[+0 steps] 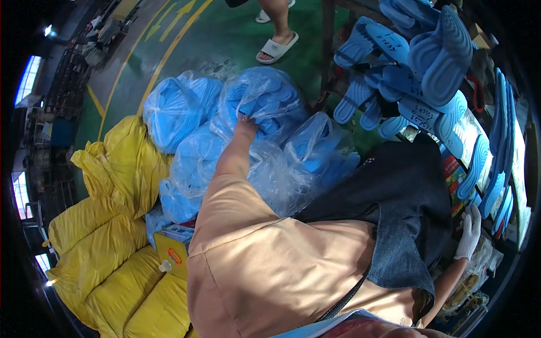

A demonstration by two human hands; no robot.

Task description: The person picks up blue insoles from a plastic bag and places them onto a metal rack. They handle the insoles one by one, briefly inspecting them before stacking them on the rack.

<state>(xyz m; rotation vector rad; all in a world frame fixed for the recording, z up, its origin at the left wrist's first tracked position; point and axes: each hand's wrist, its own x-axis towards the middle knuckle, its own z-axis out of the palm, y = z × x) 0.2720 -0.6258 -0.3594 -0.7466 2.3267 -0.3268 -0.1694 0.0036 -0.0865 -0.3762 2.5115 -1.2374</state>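
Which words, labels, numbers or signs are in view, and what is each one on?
Dark handwritten letters and numbers: on blue soles; I won't transcribe them.
Painted signs: yellow arrows on the green-and-grey floor; no words.
Small mark: on a white slipper strap; too small to read.
Small white mark: on the black garment; too small to read.

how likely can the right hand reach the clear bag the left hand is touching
Probably not: the gloved right hand is at the far right near some blue soles, and the person's dark clothing appears between it and the clear bag.
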